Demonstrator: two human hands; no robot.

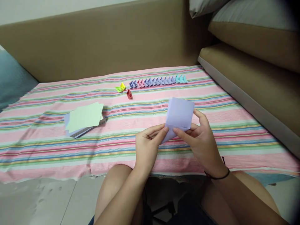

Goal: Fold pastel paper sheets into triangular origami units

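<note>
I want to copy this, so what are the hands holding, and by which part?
Folded purple paper. The left hand pinches its left edge, low down; the right hand has its thumb on the lower front and fingers at the right side.

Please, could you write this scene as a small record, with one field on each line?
Left hand: pinches lilac paper at its lower left
Right hand: holds its lower right side
Paper stack: pale green sheet on top, left of both hands
Row of folded pieces: purple, pink, turquoise
Outside the row: red piece, yellow piece, green piece
Surface: striped cloth
</note>
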